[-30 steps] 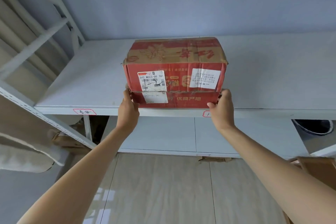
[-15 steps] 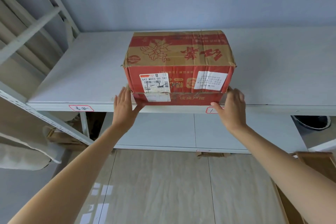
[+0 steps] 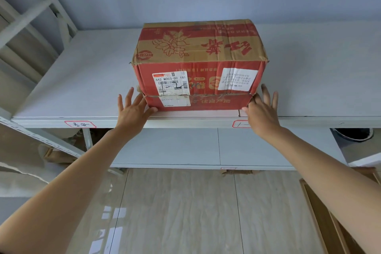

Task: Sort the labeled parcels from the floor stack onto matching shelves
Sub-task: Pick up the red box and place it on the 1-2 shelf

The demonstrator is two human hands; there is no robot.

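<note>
Both hands lie flat with fingers spread wide, gripping nothing. The left hand [image 3: 132, 112] touches the lower left front corner of the parcel [image 3: 199, 64] with its thumb; the right hand [image 3: 262, 110] presses against the lower right corner. The red-and-tan cardboard parcel, creased and bearing two white labels, sits on the white shelf [image 3: 72, 80] near its front edge.

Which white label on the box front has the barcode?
The left sticker, nearest the left hand, reading 642 M003-00 181; the right sticker carries only text.
</note>
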